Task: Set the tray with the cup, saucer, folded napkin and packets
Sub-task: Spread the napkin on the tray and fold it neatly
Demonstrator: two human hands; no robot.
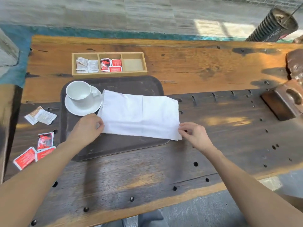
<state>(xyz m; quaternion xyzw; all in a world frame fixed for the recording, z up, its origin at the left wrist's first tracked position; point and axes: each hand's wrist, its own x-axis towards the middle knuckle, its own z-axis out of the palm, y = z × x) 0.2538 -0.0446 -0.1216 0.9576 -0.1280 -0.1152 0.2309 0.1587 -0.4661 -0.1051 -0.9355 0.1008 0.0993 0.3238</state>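
Left hand (88,126) and right hand (195,133) pinch the napkin's (141,115) near corners.

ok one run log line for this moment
left hand: pinching napkin near-left corner | right hand: pinching near-right corner | cup on saucer | tray: no packets

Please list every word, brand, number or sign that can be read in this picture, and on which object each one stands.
No text can be read.
Red packets on the table: white print, too blurred.
White packets on the table: small print, too blurred.
Packets in the wooden box: print too small.
Label on the dark cylinder: blurred.
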